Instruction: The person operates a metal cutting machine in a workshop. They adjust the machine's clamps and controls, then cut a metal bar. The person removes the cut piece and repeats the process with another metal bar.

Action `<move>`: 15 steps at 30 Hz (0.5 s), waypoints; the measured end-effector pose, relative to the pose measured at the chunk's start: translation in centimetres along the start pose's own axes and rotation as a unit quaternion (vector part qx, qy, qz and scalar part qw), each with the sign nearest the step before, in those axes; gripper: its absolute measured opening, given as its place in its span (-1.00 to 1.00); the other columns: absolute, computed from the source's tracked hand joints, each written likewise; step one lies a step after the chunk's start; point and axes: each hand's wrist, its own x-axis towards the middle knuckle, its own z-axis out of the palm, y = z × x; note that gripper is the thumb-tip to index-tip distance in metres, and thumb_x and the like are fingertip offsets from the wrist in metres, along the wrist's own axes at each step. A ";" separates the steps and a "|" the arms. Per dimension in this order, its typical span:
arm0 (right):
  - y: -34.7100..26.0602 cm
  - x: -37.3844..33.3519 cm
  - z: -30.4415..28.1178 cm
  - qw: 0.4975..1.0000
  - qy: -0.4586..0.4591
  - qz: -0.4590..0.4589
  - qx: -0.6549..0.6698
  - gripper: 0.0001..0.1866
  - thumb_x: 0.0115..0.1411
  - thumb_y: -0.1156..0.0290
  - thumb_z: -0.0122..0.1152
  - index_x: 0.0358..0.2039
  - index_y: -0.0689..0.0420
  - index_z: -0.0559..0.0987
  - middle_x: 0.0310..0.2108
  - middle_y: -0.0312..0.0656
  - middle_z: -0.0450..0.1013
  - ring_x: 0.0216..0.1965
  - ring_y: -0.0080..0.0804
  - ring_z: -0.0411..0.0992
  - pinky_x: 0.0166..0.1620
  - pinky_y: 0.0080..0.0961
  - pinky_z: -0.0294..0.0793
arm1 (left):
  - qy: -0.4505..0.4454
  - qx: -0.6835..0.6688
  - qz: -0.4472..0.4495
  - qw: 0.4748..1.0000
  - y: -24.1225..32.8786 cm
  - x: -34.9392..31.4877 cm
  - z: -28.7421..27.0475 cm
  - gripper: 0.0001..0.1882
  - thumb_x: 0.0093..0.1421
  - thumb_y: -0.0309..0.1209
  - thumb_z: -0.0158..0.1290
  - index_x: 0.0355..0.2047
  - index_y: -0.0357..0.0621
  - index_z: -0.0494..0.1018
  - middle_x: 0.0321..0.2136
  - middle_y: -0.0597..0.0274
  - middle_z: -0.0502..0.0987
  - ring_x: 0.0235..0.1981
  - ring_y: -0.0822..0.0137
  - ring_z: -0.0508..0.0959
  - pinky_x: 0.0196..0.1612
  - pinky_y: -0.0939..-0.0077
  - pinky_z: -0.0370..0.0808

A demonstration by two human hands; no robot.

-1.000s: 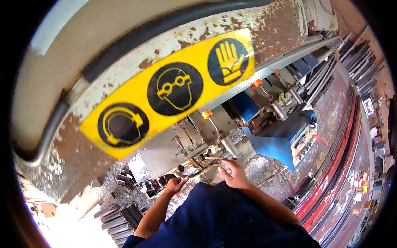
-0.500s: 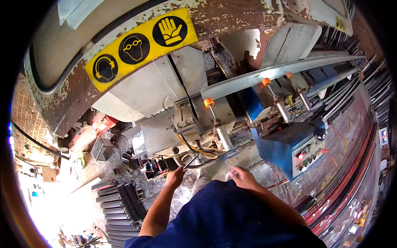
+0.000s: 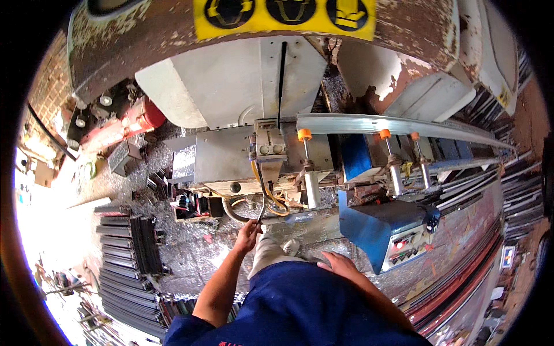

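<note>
At the front of the grey cutting machine (image 3: 242, 155), just below its hanging yellow cables (image 3: 266, 196), the person's left hand (image 3: 248, 235) reaches up and pinches a thin dark rod (image 3: 261, 214) between the fingertips; the fingers are curled round its lower end, and its upper end runs toward the cables. The right hand (image 3: 340, 266) lies to the right of the machine's front edge, fingers spread and flat, palm down on the person's own dark blue trouser leg (image 3: 300, 305), gripping nothing. A pale knee (image 3: 268, 254) shows between the two hands, just under the machine's front. On top of the machine, to the right, a long aluminium profile (image 3: 398, 126) lies along the bed under three orange-capped clamps (image 3: 304, 135). Below those, right of the machine, stands a blue control box (image 3: 375, 228) with small buttons, near the right hand but not touching it. Left of the machine, stacks of dark metal profiles (image 3: 124, 254) lie on a floor strewn with silvery shavings. Above the machine hangs a yellow safety sign (image 3: 285, 14) on a rusty guard.
</note>
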 end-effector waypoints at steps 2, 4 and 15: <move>0.3 -0.4 -0.8 1.000 0.014 0.003 -0.025 -0.28 0.27 -0.15 0.01 0.24 0.12 0.32 0.18 0.04 0.34 0.19 0.01 0.31 0.22 -0.22 0.30 | -0.003 -0.043 -0.007 0.999 0.1 1.4 0.7 -0.77 0.38 -0.31 -0.03 -0.14 -0.24 0.41 -0.43 0.17 0.61 -0.32 0.39 0.59 -0.17 0.49 0.47; 1.6 -0.9 -0.8 0.999 0.023 0.012 -0.028 -0.30 0.27 -0.11 0.05 0.24 0.12 0.32 0.18 0.06 0.33 0.20 -0.01 0.31 0.20 -0.23 0.31 | -0.006 0.024 -0.020 0.999 1.0 1.9 1.2 -0.77 0.38 -0.30 -0.03 -0.21 -0.25 0.43 -0.41 0.15 0.62 -0.32 0.40 0.59 -0.21 0.49 0.47; 2.1 -2.3 -1.0 0.996 0.007 0.075 0.050 -0.24 0.27 -0.17 0.01 0.26 0.16 0.30 0.21 0.07 0.30 0.25 -0.05 0.26 0.25 -0.27 0.24 | -0.011 0.051 0.019 0.998 0.8 3.8 2.6 -0.73 0.34 -0.26 0.04 -0.27 -0.28 0.45 -0.39 0.19 0.61 -0.38 0.49 0.50 -0.30 0.52 0.45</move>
